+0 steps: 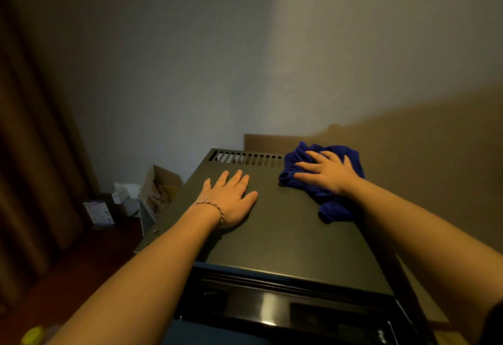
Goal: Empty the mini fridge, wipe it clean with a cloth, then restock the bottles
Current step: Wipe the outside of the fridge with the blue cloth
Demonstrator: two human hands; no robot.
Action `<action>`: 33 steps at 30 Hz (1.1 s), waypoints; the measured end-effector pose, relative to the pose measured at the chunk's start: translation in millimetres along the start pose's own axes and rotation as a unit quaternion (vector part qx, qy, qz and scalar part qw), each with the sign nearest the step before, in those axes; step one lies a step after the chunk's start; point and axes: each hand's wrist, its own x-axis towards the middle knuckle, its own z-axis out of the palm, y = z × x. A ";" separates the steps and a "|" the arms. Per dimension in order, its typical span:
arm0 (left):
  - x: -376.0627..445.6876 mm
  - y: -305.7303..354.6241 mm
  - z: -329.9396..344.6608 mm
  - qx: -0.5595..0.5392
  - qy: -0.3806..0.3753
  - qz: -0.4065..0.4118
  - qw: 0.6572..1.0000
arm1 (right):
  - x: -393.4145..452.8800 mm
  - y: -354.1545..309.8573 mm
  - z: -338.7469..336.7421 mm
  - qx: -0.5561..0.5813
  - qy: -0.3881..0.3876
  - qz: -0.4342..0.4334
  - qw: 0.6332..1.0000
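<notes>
At the centre of the frame the mini fridge (272, 224) shows its flat dark top, with a row of vent slots (245, 158) along the far edge. The left hand (231, 200) lies flat on that top, fingers straight and released, seemingly bracing the appliance. The right hand (326, 171), right of centre, presses down with spread, straight fingers on a crumpled blue cloth (334, 203), which sits on the fridge top near its far right corner, just beside the vent slots. No bottles are clearly visible; a yellow-green cap (32, 335) at the lower left corner is too blurred to identify. This looks like the wiping step, on the outside of the fridge. The risks from here: because the cloth is only pressed, not gripped, a fast stroke toward the right edge could let it slide off the top, and a loose fold could snag in the slots. At middle left, small boxes (99, 212) stand on the floor.
</notes>
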 end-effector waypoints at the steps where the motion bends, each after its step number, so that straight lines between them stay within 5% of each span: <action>1: 0.1 0.2 0.0 0.002 -0.001 -0.001 1.000 | 4.0 4.8 -0.1 0.005 0.002 0.002 1.000; 8: -0.9 -0.3 0.5 -0.002 0.002 -0.003 1.000 | -4.1 7.6 9.1 0.042 0.034 -0.010 0.998; 18: -20.1 -1.6 -0.6 -0.012 -0.002 0.012 1.000 | -151.1 -28.9 20.8 0.037 0.025 -0.053 0.998; 33: -112.0 -89.0 -0.7 -0.097 -0.017 0.040 0.994 | -207.6 -199.1 47.6 -0.027 0.108 -0.104 0.988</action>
